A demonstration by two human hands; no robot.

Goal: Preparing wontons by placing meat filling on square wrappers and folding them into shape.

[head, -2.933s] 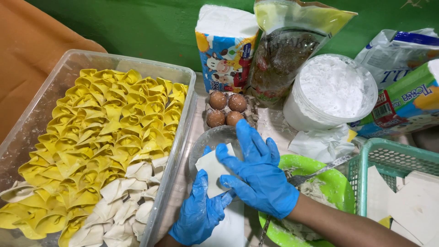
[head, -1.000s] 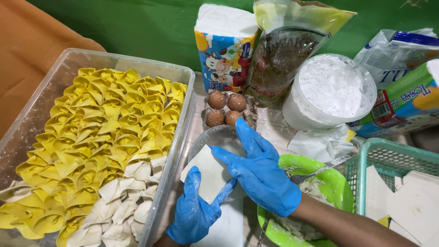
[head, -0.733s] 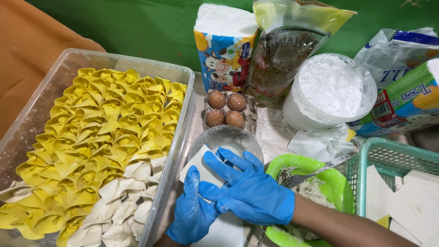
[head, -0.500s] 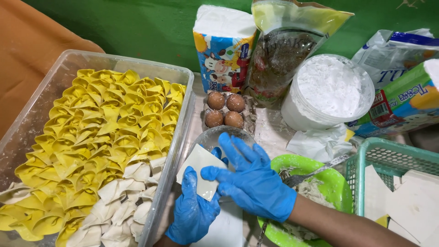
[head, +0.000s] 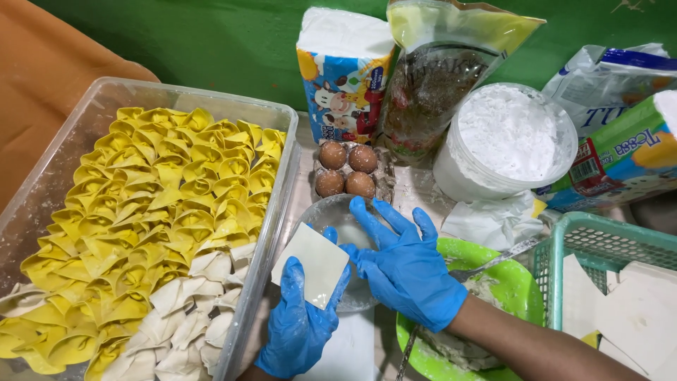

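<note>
A square, pale dumpling wrapper (head: 312, 264) lies flat on the upturned palm and fingers of the left hand (head: 300, 317), which wears a blue glove; the fingers curl up lightly around the wrapper's lower edge and the thumb rises beside its right edge, so the sheet is cradled rather than pinched. The right hand (head: 405, 268), also in a blue glove, hovers just to the right of the wrapper with its fingers spread apart and holding nothing, its fingertips over a small clear bowl (head: 338, 219) that sits directly behind the wrapper. Whether those fingertips touch the bowl cannot be told. Just left of the wrapper stands a large clear plastic tray (head: 282, 176) filled with rows of folded dumplings, yellow ones (head: 162, 190) across most of it and white ones (head: 197, 296) in the near corner closest to the wrapper. Behind the wrapper, beyond the bowl, four brown eggs (head: 346, 168) sit in a clear holder. To the right of the wrapper, under the right wrist, is a green bowl (head: 518, 282) of pale filling with a metal spoon (head: 493, 257) resting in it. Farther right is a green basket (head: 606, 243) holding a stack of more white wrappers (head: 627, 310), and behind and right stands a white tub (head: 504, 144) of white powder.
</note>
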